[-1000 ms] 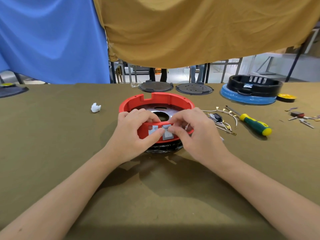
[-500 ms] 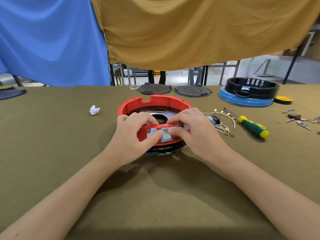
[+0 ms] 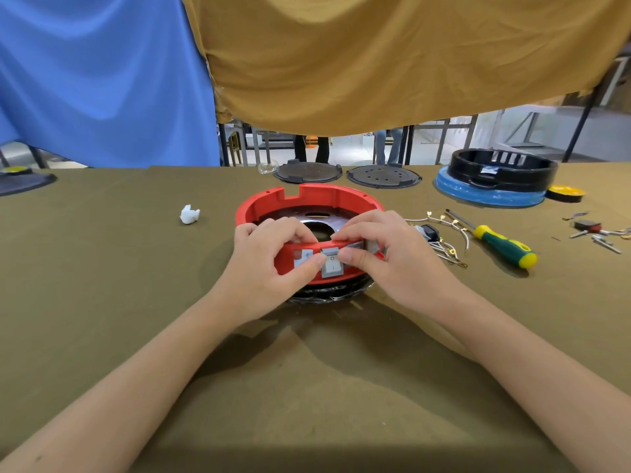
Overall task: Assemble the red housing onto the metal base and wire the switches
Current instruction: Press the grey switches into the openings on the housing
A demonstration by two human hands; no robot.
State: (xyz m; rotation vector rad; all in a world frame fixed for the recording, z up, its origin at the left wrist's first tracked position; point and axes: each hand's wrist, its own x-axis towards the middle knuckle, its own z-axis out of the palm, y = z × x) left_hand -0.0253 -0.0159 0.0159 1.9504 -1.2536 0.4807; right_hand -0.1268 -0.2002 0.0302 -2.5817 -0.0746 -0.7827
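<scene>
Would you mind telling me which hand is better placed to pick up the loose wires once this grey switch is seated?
The right hand, I'd judge. The loose wires lie just beyond it, on the same side of the red housing. The left hand would have to cross over the housing and the grey switch.

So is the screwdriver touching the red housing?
Apart. The head view shows the screwdriver lying on the table to the right of the red housing, with wires and bare cloth between them.
</scene>
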